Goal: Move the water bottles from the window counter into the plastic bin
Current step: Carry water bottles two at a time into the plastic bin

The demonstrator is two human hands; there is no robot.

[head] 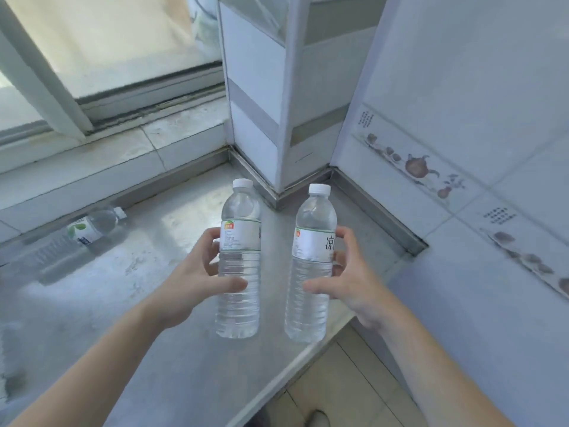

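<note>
Two clear water bottles with white caps and white labels stand upright over the grey window counter [172,349]. My left hand [197,272] grips the left bottle [238,257] around its middle, thumb in front and fingers behind. My right hand [351,272] grips the right bottle [311,263] the same way from the right side. The two bottles are side by side, a small gap between them, near the counter's front right edge. A third bottle [89,231] with a green and white label lies on its side at the counter's far left, beside the window ledge. No plastic bin is in view.
A sliding window [92,57] runs along the back left above a tiled ledge. A white tiled pillar [277,103] rises at the counter's back corner, and a tiled wall [477,118] closes the right side. Floor tiles [354,389] show below the counter's edge.
</note>
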